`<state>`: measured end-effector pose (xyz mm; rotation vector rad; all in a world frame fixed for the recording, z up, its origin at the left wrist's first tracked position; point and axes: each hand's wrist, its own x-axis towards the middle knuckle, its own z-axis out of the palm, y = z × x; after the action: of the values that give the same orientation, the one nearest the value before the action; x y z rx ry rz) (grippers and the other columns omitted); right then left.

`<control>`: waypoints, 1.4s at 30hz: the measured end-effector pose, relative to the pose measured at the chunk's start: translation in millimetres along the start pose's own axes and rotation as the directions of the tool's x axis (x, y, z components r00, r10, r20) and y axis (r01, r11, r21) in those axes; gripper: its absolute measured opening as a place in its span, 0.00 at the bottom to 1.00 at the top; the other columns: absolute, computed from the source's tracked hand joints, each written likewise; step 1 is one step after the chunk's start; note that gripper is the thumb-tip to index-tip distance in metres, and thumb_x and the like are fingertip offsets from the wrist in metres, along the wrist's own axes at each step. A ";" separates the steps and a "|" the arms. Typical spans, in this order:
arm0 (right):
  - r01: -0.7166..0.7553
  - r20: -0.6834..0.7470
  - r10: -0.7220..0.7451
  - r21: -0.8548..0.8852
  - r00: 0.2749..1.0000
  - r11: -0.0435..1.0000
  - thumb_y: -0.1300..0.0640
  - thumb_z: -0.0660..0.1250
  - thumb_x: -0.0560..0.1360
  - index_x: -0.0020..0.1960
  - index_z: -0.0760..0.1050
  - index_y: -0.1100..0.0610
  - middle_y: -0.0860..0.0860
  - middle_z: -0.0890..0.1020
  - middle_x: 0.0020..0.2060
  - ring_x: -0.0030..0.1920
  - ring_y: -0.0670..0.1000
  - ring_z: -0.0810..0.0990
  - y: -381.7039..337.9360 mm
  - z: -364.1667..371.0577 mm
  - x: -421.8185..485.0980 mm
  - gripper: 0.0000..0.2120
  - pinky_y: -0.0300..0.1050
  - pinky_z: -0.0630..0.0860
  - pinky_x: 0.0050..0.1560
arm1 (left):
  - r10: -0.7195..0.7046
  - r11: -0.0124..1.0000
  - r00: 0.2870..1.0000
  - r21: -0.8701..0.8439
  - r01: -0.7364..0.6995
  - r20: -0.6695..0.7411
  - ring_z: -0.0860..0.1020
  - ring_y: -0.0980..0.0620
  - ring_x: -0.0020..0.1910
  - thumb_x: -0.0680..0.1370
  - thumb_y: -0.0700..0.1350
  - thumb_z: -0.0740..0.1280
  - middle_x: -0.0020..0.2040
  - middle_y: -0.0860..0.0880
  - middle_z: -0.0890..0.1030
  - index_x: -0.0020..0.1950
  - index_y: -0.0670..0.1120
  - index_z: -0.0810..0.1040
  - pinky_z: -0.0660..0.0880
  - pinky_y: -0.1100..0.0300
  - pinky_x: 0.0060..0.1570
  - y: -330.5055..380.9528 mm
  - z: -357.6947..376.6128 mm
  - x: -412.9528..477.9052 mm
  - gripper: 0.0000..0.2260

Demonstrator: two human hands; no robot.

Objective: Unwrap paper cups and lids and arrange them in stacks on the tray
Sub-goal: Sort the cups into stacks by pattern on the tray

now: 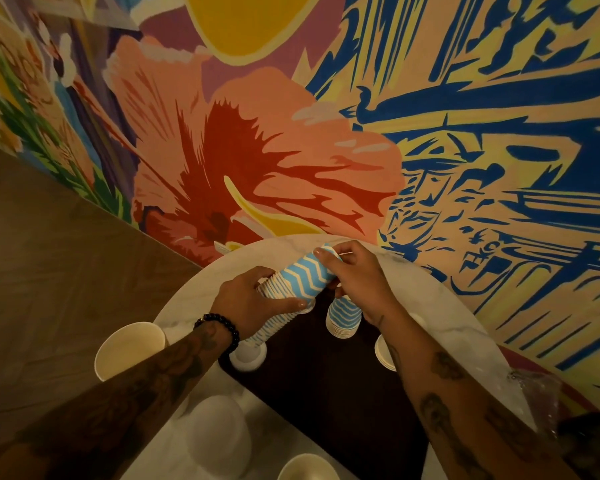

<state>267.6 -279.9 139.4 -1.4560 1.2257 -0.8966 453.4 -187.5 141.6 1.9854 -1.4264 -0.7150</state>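
Item: paper cup stack (302, 280), over far edge of tray (326, 393). My left hand (246, 303) grips rim end, right hand (354, 282) pinches tip. Light, crushable, I judge; hold sides gently.

Held cup stack (302, 278): light blue with cream zigzag bands; second cup stack (343, 315): same blue-and-cream zigzag, white rims; tray (326, 403): plain, very dark brown; table (184, 310): white marble, faint grey veining; left large cup (129, 348) and near large cup (307, 469): cream inside; lids (215, 427): white; bracelet (219, 329): black beads; wall mural (257, 150): coral-pink flower, red centre, yellow streaks; at right, blue strokes on peach and pale yellow; floor (49, 254): brown wood grain.
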 end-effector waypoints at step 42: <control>-0.016 -0.099 -0.001 -0.171 0.995 0.985 0.38 0.66 0.77 0.48 0.77 0.52 0.46 0.83 0.46 0.42 0.49 0.82 13.0 -19.5 9.4 0.17 0.48 0.77 0.42 | -0.070 0.997 0.997 0.035 0.070 0.007 0.75 0.52 0.52 0.66 0.67 0.74 0.60 0.49 0.79 0.67 0.51 0.76 0.71 0.58 0.50 -5.9 -6.0 10.4 0.34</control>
<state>248.1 -293.3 130.8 -1.5565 1.4095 -0.8847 464.5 -195.0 140.5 2.0706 -1.3889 -0.7347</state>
